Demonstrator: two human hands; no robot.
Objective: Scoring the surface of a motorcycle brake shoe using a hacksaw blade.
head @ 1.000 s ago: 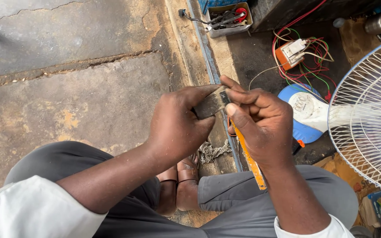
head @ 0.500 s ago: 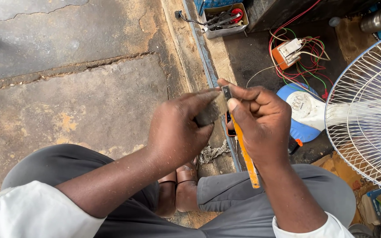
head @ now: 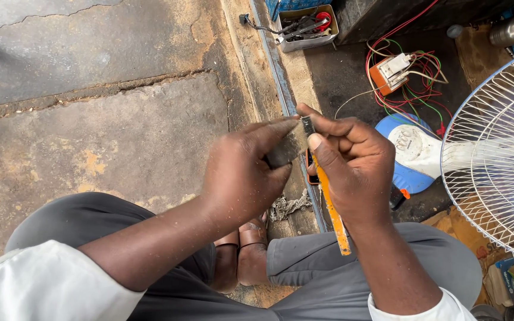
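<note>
This was a rough repair workshop at ground level. The floor (head: 90, 137) was cracked, stained concrete, with a metal track (head: 281, 77) running across it. A tray of hand tools (head: 307, 27) sat near loose coloured wires (head: 423, 83) and an orange electrical part (head: 388, 74), beside a white fan guard (head: 501, 154) on a blue base (head: 406, 172).
</note>
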